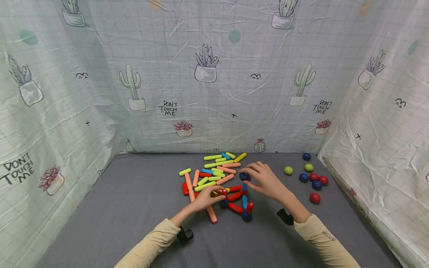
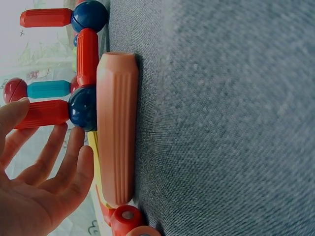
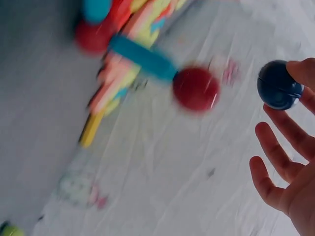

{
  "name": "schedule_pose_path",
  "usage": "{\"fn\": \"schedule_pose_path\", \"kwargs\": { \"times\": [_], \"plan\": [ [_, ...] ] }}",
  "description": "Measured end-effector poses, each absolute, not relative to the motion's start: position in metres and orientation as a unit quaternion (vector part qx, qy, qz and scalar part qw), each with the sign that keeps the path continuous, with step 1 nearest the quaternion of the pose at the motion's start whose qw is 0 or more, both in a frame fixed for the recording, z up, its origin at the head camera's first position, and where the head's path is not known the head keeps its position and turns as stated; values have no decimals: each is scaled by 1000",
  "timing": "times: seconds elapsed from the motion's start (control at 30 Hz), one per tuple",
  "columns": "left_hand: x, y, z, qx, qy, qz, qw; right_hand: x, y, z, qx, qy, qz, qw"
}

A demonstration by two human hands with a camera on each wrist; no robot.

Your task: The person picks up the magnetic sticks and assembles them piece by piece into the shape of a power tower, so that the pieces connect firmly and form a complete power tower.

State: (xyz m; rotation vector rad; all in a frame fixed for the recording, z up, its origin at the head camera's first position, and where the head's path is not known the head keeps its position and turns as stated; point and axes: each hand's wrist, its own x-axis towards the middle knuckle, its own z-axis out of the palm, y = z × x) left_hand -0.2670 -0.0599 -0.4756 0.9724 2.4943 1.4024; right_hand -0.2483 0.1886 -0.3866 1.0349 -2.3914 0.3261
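My left hand [image 1: 205, 199] pinches an upright red rod [image 2: 48, 113] between thumb and fingers. That rod stands on a dark blue ball [image 2: 82, 109], part of a ball-and-rod frame lying on the table. A red rod [image 2: 87, 56] links this ball to another dark blue ball [image 2: 89, 16], which bears an upright red rod [image 1: 249, 207]. My right hand [image 1: 266, 181] holds a loose dark blue ball [image 3: 279, 84] between thumb and index finger, above the frame's far side. Close to it, a red ball [image 3: 196, 88] tops an upright blue rod [image 3: 142, 58].
Behind and left of the frame lie many loose rods, among them a yellow rod [image 1: 240, 157] and a salmon rod [image 2: 118, 128]. Loose balls, including a red ball [image 1: 315, 198] and a green ball [image 1: 288, 170], sit at right. A printed curtain [image 1: 228, 93] surrounds the grey table [image 1: 134, 208].
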Motion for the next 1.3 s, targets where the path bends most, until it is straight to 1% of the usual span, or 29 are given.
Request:
{"fn": "schedule_pose_path", "kwargs": {
  "times": [0.17,0.3,0.5,0.6,0.8,0.9,1.0,1.13,1.2,1.3],
  "plan": [
    [-268,-60,-476,333,819,463,58,-246,157,-393,408,-886,89,203],
    [-267,-60,-474,343,816,462,59,-250,144,-402,408,-894,68,173],
    [-264,-59,-473,341,818,460,58,-251,146,-410,409,-893,100,158],
    [-261,-57,-468,343,815,464,56,-251,159,-409,396,-889,137,186],
    [-251,-56,-447,360,799,479,53,-271,210,-410,330,-876,170,309],
    [-248,-56,-443,358,800,478,53,-283,236,-417,288,-882,161,336],
    [-247,-56,-442,351,803,477,59,-294,260,-426,252,-894,138,345],
    [-247,-55,-443,351,807,472,58,-306,285,-438,214,-912,98,336],
    [-248,-55,-445,351,808,470,53,-311,296,-444,192,-923,84,322],
    [-255,-53,-457,346,813,467,46,-315,309,-451,151,-945,72,281]
  ]
}}
